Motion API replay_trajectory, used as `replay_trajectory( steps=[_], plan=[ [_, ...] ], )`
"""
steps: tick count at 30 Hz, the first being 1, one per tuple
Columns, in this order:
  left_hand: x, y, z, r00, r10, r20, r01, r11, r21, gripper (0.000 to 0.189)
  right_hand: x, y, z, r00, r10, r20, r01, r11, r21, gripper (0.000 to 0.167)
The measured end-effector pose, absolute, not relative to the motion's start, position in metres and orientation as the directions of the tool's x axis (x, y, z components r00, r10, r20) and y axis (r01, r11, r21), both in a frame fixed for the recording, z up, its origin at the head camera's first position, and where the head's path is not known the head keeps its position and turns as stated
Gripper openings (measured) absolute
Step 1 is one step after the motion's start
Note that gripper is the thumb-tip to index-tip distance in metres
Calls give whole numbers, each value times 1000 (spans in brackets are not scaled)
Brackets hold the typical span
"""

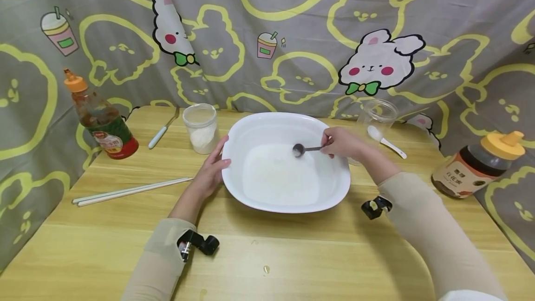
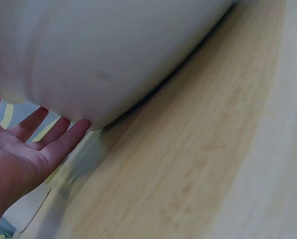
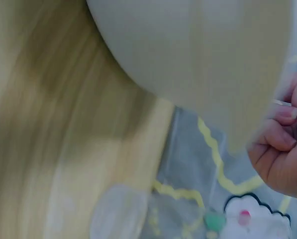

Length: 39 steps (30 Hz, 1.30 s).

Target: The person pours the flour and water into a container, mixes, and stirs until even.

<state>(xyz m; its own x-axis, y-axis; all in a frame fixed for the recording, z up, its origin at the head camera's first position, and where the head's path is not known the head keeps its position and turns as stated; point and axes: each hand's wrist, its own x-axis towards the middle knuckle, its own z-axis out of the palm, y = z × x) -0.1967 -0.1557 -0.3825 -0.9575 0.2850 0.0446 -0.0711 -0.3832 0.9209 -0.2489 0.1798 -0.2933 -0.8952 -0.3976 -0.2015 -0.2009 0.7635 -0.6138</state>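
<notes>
A white basin (image 1: 284,129) stands on the wooden table with cloudy whitish liquid (image 1: 280,175) in its bottom. My left hand (image 1: 209,171) rests against its left side, thumb near the rim; in the left wrist view the straight fingers (image 2: 63,144) touch the basin's outer wall. Over the basin's right part, my right hand (image 1: 342,143) pinches the handle of a dark, round-bowled measuring spoon (image 1: 298,150), its bowl just above or at the liquid. In the right wrist view, curled fingers (image 3: 272,137) show beyond the rim and the spoon is mostly hidden.
Left of the basin are a jar of white powder (image 1: 203,136), white chopsticks (image 1: 133,191), a blue-handled tool (image 1: 158,137) and a red sauce bottle (image 1: 104,127). To the right stand a clear jar (image 1: 378,113), a white spoon (image 1: 393,147) and a honey bottle (image 1: 470,171). A patterned curtain (image 1: 292,82) hangs behind.
</notes>
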Motion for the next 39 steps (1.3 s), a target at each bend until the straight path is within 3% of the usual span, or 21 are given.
replay_trajectory(
  steps=[5, 10, 22, 25, 31, 39],
  plan=[
    [-197, -155, -382, -959, 282, 40, -77, -392, 917, 68, -251, 153, -306, -878, -446, -172, -209, 682, -701, 10],
    [-197, -155, -382, -958, 283, 39, -79, -392, 916, 69, -246, 134, -315, -816, -541, -204, -206, 601, -772, 11],
    [-197, -154, -382, -958, 286, 38, -81, -394, 916, 68, -210, 143, -307, -553, -788, -271, -334, 508, -794, 6],
    [-197, -155, -382, -958, 286, 37, -79, -385, 919, 68, -207, 156, -297, -519, -805, -287, -373, 515, -772, 8],
    [-197, -155, -382, -958, 286, 32, -84, -385, 919, 68, -210, 186, -273, -570, -733, -371, -384, 637, -668, 11],
    [-198, -157, -383, -958, 284, 28, -85, -378, 922, 68, -228, 201, -262, -759, -574, -307, -363, 765, -532, 8]
  ],
)
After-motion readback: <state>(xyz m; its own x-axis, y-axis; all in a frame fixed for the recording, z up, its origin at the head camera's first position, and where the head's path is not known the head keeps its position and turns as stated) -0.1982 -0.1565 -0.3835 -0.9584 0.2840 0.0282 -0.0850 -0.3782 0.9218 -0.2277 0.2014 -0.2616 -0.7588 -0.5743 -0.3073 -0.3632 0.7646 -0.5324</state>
